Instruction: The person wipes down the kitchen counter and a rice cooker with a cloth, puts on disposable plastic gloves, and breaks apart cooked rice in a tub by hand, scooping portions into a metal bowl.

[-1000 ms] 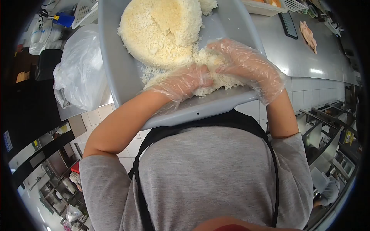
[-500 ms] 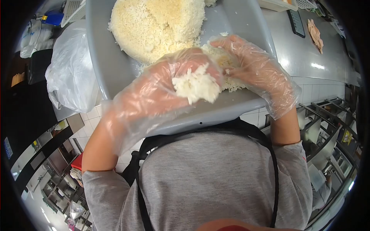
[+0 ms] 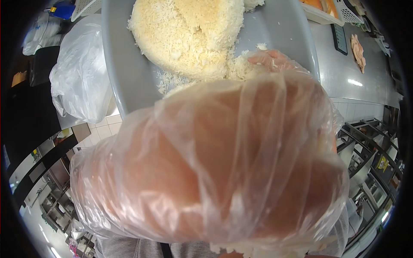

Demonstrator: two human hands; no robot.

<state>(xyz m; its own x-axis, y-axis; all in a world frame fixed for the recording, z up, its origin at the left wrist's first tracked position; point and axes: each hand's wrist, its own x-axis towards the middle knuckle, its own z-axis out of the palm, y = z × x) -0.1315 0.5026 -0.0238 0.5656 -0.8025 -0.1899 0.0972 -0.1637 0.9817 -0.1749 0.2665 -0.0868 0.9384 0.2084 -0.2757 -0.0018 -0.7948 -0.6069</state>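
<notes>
My left hand (image 3: 215, 159), in a clear plastic glove, is raised very close to the camera and fills much of the view. It is curled, with a clump of white cooked rice (image 3: 254, 249) showing under its lower edge. Behind it, my gloved right hand (image 3: 277, 61) is mostly hidden. Its bent fingertips show against loose rice (image 3: 243, 66) in the grey tub (image 3: 297, 26). A large rounded mound of cooked rice (image 3: 185, 38) sits in the tub, to the left of my right hand.
Left of the tub hangs a white plastic bag (image 3: 81, 71). On the steel counter (image 3: 331, 64) at right lie a phone (image 3: 339, 38) and a crumpled pinkish piece (image 3: 358, 52). A pale container (image 3: 322, 12) with orange contents stands at the upper right. Metal racks (image 3: 365, 150) are lower right.
My left hand has risen with its rice clump towards the camera, now covering my torso and most of my right hand. My right hand stays at the loose rice in the tub.
</notes>
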